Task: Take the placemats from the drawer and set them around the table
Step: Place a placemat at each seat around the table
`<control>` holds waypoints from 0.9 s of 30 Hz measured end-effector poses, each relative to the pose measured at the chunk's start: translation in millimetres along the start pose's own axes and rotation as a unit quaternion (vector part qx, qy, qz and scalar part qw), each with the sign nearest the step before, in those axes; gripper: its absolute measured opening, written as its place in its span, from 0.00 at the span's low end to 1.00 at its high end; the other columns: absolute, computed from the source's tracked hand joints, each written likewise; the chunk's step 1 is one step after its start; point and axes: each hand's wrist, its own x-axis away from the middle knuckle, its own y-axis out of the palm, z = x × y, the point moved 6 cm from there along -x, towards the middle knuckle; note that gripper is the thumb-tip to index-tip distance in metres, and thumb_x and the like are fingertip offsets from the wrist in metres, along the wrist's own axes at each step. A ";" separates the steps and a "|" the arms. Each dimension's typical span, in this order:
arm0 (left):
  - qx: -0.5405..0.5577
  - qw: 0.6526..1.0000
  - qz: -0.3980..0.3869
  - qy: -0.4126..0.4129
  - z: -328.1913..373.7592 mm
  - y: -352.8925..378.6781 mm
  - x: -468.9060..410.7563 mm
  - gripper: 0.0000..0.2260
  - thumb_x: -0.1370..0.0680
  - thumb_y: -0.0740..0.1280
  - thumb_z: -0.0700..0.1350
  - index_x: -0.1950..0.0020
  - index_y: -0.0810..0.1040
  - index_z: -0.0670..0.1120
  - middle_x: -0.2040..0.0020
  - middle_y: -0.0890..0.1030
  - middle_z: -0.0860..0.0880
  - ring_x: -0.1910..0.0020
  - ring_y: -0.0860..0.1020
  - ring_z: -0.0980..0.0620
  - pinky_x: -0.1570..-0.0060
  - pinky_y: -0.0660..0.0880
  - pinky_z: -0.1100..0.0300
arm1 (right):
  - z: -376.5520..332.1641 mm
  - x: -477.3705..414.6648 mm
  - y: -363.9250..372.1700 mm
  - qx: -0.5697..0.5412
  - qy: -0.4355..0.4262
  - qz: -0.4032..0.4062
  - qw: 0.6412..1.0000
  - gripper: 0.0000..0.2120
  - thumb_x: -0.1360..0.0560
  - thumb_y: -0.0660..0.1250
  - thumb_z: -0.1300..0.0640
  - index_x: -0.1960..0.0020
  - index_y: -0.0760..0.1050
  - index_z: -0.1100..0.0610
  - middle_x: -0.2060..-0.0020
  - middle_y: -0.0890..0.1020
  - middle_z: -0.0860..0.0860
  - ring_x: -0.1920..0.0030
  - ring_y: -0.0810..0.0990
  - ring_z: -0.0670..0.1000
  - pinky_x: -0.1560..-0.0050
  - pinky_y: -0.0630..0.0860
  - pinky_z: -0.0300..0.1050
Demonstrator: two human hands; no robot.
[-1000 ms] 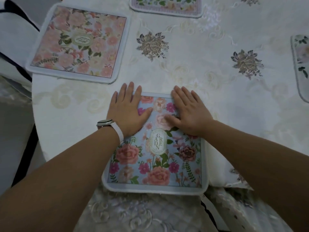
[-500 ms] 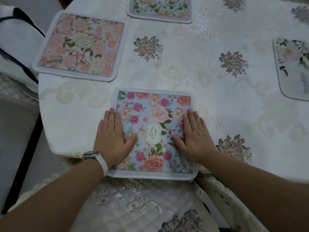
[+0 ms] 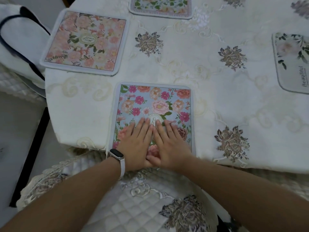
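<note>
- Head view: a square blue floral placemat [image 3: 155,104] with rounded corners and a pale border lies flat at the counter's [image 3: 200,72] 6 o'clock edge, on cream embroidered cloth.
- The left hand [image 3: 137,143] and right hand [image 3: 168,143] rest side by side on its near half, fingers straight, palms down.
- A pink floral placemat [image 3: 87,42] lies at 10 o'clock, a blue-green placemat [image 3: 160,5] at 12, and a grey placemat [image 3: 291,62] at 3.
</note>
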 end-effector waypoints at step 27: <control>-0.039 0.997 -0.060 -0.014 -96.1 1.2 55.6 0.56 0.30 0.61 0.74 0.25 0.28 0.44 0.21 0.33 0.44 0.22 0.34 0.48 0.25 0.37 0.51 | 89.2 63.2 0.8 0.026 0.033 -0.086 0.995 0.56 0.35 0.46 0.17 0.24 0.25 0.50 0.23 0.32 0.52 0.25 0.28 0.52 0.26 0.36 0.52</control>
